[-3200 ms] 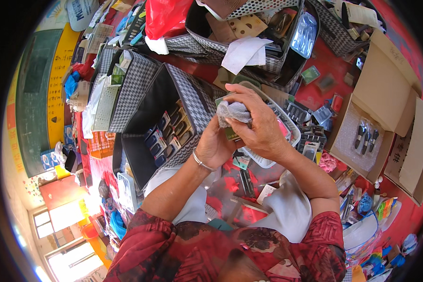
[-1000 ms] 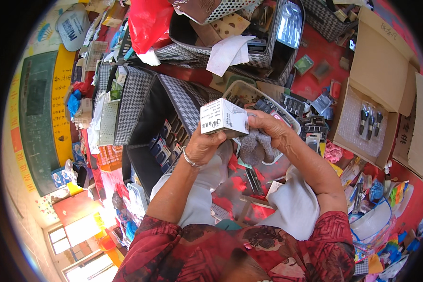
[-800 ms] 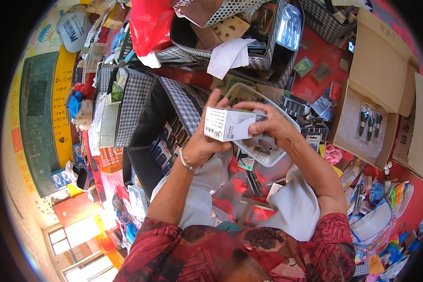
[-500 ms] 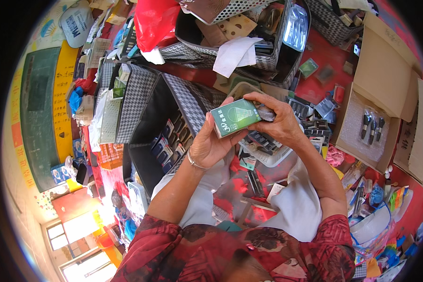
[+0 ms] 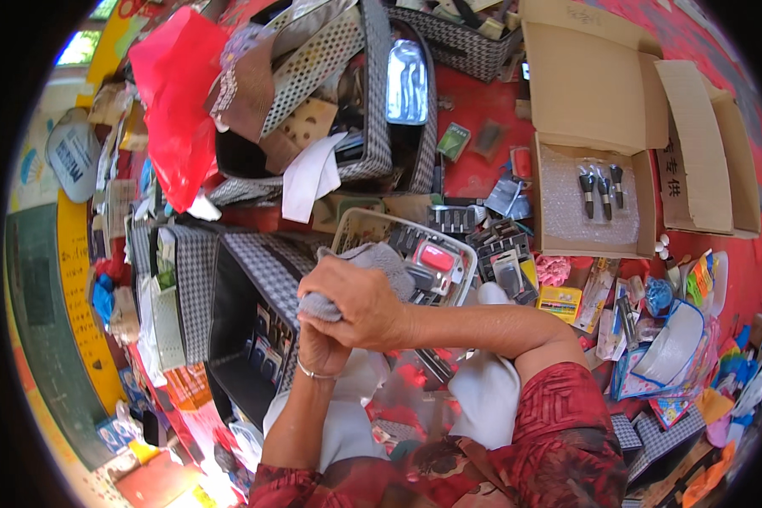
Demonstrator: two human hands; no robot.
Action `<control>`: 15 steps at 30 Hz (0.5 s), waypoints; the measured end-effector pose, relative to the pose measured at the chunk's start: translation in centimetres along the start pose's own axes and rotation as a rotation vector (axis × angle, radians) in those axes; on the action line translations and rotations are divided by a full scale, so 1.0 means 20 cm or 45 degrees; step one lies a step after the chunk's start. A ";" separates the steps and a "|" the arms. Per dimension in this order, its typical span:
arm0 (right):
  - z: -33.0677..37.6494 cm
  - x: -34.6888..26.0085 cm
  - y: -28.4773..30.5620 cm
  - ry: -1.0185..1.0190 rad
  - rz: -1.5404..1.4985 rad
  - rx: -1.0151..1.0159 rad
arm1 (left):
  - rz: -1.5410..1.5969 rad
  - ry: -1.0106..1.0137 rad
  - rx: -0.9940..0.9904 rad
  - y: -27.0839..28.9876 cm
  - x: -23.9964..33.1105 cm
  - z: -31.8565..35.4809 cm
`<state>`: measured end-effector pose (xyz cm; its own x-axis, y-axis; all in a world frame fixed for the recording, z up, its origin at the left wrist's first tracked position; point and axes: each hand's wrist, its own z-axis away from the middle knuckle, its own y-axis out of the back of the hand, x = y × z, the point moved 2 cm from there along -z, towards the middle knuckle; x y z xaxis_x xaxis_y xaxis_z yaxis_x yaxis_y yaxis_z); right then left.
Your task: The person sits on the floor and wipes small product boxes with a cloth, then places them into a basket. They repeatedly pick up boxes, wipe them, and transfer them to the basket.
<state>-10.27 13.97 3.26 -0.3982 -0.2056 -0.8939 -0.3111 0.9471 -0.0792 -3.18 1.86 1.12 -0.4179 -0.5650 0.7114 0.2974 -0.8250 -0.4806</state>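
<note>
My right hand [image 5: 360,303] is closed on a grey cloth [image 5: 384,264], which bunches out on both sides of the fingers. Right below it, and touching it, is my left hand [image 5: 322,349], with a bracelet at the wrist. Its fingers are mostly covered by the cloth and my right hand. The green light bulb box that this hand held a moment ago is hidden from view behind them. Just beyond the hands stands a pale plastic basket [image 5: 462,247] holding a red item [image 5: 436,256] and dark packaged goods.
An open houndstooth case [image 5: 258,271] with packaged goods stands left of my hands. Another houndstooth box [image 5: 379,93] and a red plastic bag [image 5: 173,102] lie farther off. An open cardboard box [image 5: 554,241] holds dark brushes [image 5: 603,190]. Small goods crowd the right side.
My right hand has swung leftward with the grey cloth, over the light bulb box and my left hand, covering the box. Both hands have come left and lower. The view has turned.
</note>
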 end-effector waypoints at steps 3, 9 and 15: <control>0.02 0.03 -0.02 0.069 0.169 0.026 | 0.105 0.016 0.128 0.01 -0.01 0.01; -0.01 0.33 0.15 -0.386 0.217 0.168 | 0.131 0.087 0.005 -0.01 0.05 0.00; 0.07 0.51 0.15 -0.991 -0.585 0.397 | 0.316 0.074 -0.141 -0.04 0.10 -0.04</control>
<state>-14.10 15.02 -6.73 0.4260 -0.4587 -0.7798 -0.0055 0.8606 -0.5092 -4.90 1.51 2.50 -0.3933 -0.7472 0.5358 0.3027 -0.6555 -0.6919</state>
